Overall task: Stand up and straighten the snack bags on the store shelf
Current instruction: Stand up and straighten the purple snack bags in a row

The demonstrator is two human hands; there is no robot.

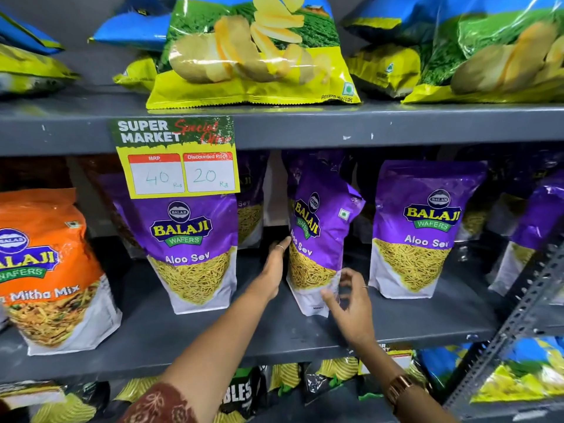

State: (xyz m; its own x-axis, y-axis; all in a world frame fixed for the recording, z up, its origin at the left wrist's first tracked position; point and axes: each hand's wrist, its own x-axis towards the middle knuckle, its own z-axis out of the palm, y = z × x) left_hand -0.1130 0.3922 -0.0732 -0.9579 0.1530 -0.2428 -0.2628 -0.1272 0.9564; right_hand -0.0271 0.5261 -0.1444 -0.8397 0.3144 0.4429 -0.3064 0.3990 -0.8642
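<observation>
A purple Aloo Sev bag (317, 236) stands on the middle shelf (213, 337), turned a little and leaning to the left. My left hand (274, 267) lies flat against its left side, fingers reaching behind it. My right hand (348, 297) pinches its lower right corner with thumb and fingers. Another purple Aloo Sev bag (192, 248) stands upright to the left, and a third (421, 230) stands upright to the right. More purple bags stand behind them in the dark.
An orange Mitha Mix bag (45, 270) stands at the far left. A yellow price tag (180, 160) hangs from the upper shelf edge, over the left bag's top. Potato wafer bags (253, 53) lie above. A perforated metal post (518, 319) rises at the right. Dark bags fill the shelf below.
</observation>
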